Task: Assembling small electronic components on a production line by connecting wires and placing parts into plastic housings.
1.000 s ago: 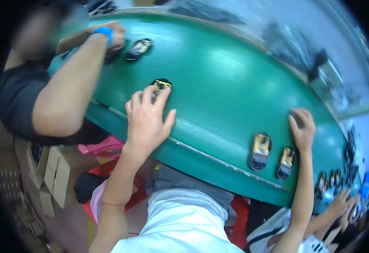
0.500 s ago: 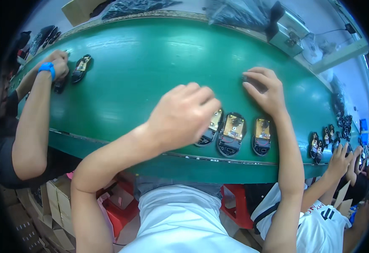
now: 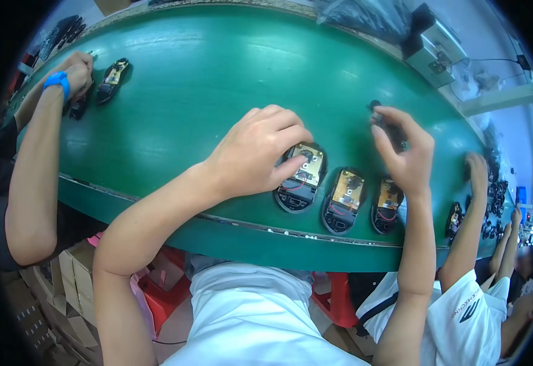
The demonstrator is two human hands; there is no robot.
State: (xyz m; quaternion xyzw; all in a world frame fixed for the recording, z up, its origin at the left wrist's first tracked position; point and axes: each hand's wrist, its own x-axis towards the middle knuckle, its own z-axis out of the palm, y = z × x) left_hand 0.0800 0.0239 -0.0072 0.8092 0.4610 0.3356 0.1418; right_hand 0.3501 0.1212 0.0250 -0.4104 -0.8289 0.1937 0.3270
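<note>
Three opened computer mice with gold-coloured boards lie in a row near the front edge of the green work surface. My left hand (image 3: 260, 149) is at the leftmost mouse (image 3: 300, 189), its thumb over the board and its curled fingers at the far end. Red wire shows inside that mouse. The middle mouse (image 3: 344, 201) and the right mouse (image 3: 386, 210) lie untouched. Beyond them, my right hand (image 3: 408, 152) has its thumb and bent fingers around a small dark part (image 3: 375, 105); the palm hides much of it, so its kind is unclear.
At the left, a co-worker's hand with a blue wristband (image 3: 57, 79) works beside another opened mouse (image 3: 113, 79). More mice (image 3: 455, 218) and a co-worker's arm (image 3: 471, 213) are at the right. A grey metal box (image 3: 435, 55) stands along the far side, near plastic bags (image 3: 364, 18).
My left hand has opened from a closed pose above the leftmost mouse, and its thumb now lies over the board. My right hand sits further right. A co-worker's hand at right has reached farther out.
</note>
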